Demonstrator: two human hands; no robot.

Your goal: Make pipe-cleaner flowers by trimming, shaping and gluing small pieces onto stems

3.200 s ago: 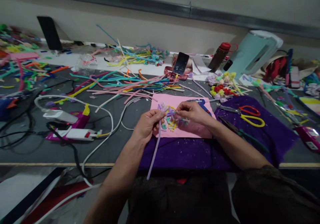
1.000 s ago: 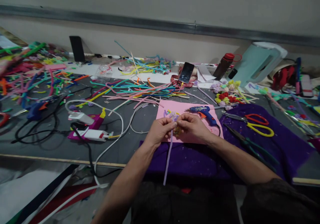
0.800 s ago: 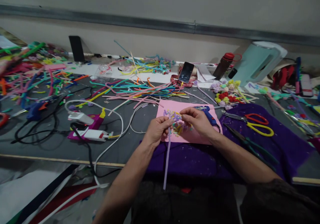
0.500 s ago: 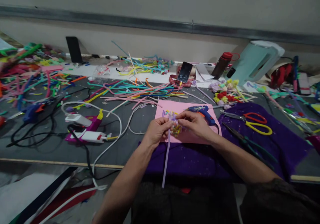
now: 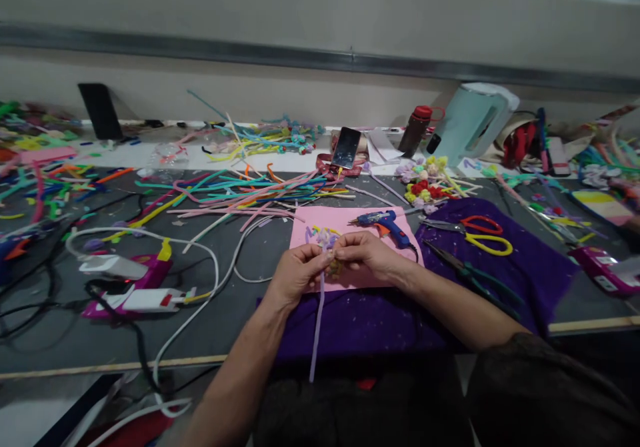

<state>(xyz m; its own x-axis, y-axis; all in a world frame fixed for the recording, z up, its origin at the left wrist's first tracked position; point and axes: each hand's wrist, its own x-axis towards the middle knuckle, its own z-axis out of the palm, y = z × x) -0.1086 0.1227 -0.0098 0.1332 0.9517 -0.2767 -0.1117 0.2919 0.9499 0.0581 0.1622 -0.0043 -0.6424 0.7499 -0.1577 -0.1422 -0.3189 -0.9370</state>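
My left hand (image 5: 297, 275) pinches a lilac pipe cleaner (image 5: 317, 334), whose long straight end hangs down past the table edge. Fingertips of my right hand (image 5: 370, 255) meet the left ones and are closed at the same spot. Above the fingertips pokes a small cluster of lilac and pale loops (image 5: 324, 236); the fingers hide how it joins the stem. Both hands are over a pink sheet (image 5: 300, 224), with some yellowish pieces blurred beneath them. A blue hot glue gun (image 5: 384, 223) lies on the sheet's upper right.
Scissors (image 5: 487, 239) and long-nose pliers (image 5: 475, 279) lie on a purple cloth (image 5: 537, 260) at right. Loose pipe cleaners (image 5: 250, 190) spread behind. A power strip (image 5: 145, 280) with cables is at left. A phone (image 5: 346, 147), bottle (image 5: 416, 132) and jug (image 5: 475, 124) stand farther back.
My view has swung to the right, so the scene sits farther left. My right fingers have drawn in against the left ones, and the cluster now shows above the fingertips.
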